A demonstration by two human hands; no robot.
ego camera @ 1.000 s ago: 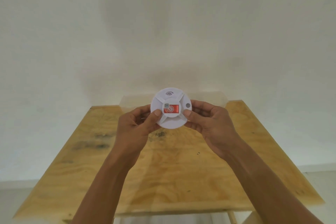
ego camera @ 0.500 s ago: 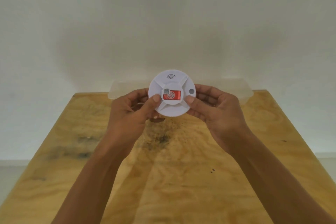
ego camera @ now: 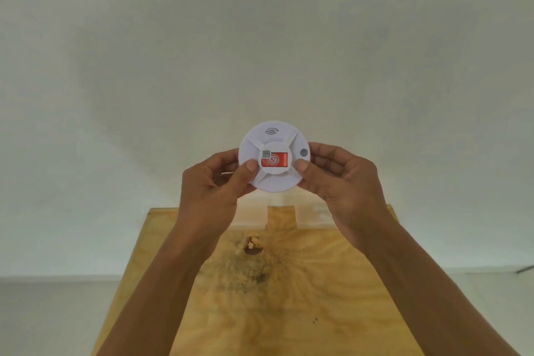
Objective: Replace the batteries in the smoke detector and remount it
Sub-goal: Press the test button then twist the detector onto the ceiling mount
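Note:
A round white smoke detector (ego camera: 274, 182) faces me, held up in front of the pale wall above the far end of the table. Its centre carries a red label with a small code patch, a wave symbol sits near its top and a grey button at its right. My left hand (ego camera: 213, 182) grips its left rim with the thumb on the front. My right hand (ego camera: 344, 182) grips the right rim, thumb also on the front. The detector's back is hidden.
A plywood table (ego camera: 289, 298) with dark stains lies below my arms. A clear plastic container (ego camera: 312, 215) stands at its far edge against the white wall (ego camera: 260, 37). Grey floor shows on both sides of the table.
Both hands have carried the detector upward, from just over the table to in front of the wall. The view has shifted closer over the table. The grip is unchanged.

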